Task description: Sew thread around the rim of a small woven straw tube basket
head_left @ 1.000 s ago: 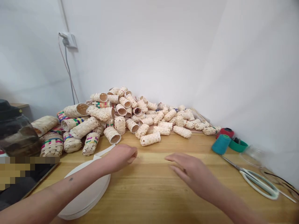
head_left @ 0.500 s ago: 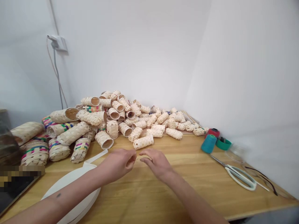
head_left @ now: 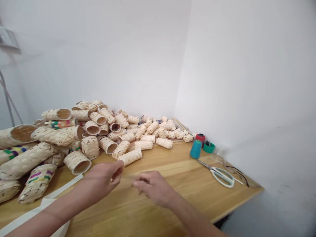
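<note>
Nearest pale woven tube (head_left: 130, 157) is lying on the wooden surface (head_left: 172, 168) at 2 o'clock from the left hand (head_left: 106, 175), can't tell if touching. Both grips look pressed together, too blurry to say on what, if anything. Right hand (head_left: 153, 187) is at 3 o'clock, scissors (head_left: 214, 169) further out, tube pile (head_left: 98, 118) around 12.

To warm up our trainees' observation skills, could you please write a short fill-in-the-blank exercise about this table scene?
1. The spool behind the teal thread spool is ____.
2. The small round container just right of both spools is ____.
3. The scissors lie with their metal ____ toward the teal thread spool and their handles away.
4. Of the left hand and the right hand, the ____ is nearer the scissors.

Missing words: red; green; blades; right hand.
</note>
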